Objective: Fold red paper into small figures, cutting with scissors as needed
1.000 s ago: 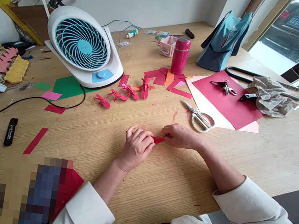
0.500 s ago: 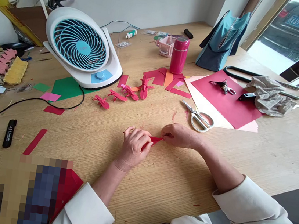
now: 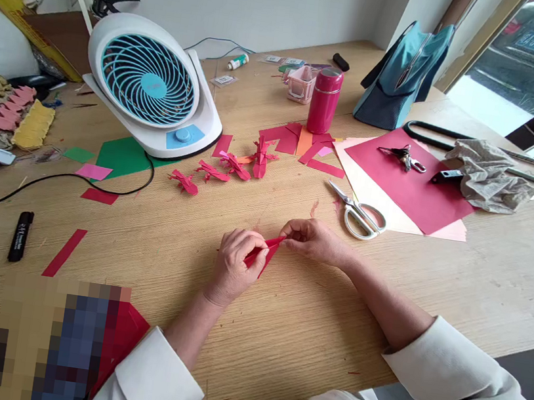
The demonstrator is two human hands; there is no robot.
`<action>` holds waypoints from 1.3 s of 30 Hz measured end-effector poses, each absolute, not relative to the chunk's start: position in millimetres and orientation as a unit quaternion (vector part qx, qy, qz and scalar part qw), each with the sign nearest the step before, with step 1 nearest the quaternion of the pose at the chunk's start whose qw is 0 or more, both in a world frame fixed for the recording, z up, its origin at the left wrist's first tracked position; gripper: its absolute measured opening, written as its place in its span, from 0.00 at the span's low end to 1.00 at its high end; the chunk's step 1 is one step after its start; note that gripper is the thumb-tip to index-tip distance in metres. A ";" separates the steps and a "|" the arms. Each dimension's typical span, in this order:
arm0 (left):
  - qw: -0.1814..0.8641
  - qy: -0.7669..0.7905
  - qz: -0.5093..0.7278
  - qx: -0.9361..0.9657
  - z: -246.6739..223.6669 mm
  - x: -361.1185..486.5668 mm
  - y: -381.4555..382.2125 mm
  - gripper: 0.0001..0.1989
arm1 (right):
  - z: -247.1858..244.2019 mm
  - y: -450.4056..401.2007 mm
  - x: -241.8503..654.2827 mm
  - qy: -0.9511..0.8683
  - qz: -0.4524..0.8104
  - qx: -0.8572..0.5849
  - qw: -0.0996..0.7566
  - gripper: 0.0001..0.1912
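Observation:
A small folded piece of red paper [image 3: 269,251] is held between my two hands, just above the wooden table [image 3: 307,338]. My left hand [image 3: 238,262] is closed on its left part, thumb and fingers pinching it and covering much of it. With thumb and fingertips, my right hand [image 3: 314,240] pinches the paper's upper right tip. Scissors [image 3: 361,218] with white handles lie beyond my right hand. Behind my hands stand several small folded red paper figures [image 3: 216,172] in a slanting row.
A white and blue fan [image 3: 154,85] stands at the back left, its cord on the table. A pink thermos [image 3: 324,102] and a blue bag [image 3: 398,79] are at the back. Red and cream sheets [image 3: 410,174] lie right with keys and a crumpled cloth [image 3: 488,178]. A black marker [image 3: 20,236] lies left.
My right hand has moved slightly left, closer to my left hand. More of the red paper shows between them, with a flap now pointing down. The whole view has shifted a little.

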State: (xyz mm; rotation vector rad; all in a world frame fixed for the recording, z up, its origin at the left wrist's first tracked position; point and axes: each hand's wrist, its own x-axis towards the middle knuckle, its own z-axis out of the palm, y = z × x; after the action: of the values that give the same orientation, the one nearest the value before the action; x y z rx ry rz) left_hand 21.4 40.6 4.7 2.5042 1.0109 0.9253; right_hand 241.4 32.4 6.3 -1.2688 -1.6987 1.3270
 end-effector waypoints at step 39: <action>0.180 0.345 0.358 0.849 -0.6 26.3 39.9 0.05 | 12.6 24.9 224.2 -0.645 0.458 -0.509 0.339 0.10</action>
State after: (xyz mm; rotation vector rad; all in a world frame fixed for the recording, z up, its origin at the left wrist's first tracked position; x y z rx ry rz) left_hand 26.3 39.9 -0.6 2.3980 0.9752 1.0105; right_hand 224.2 24.9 12.6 -1.3266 -1.6797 1.1924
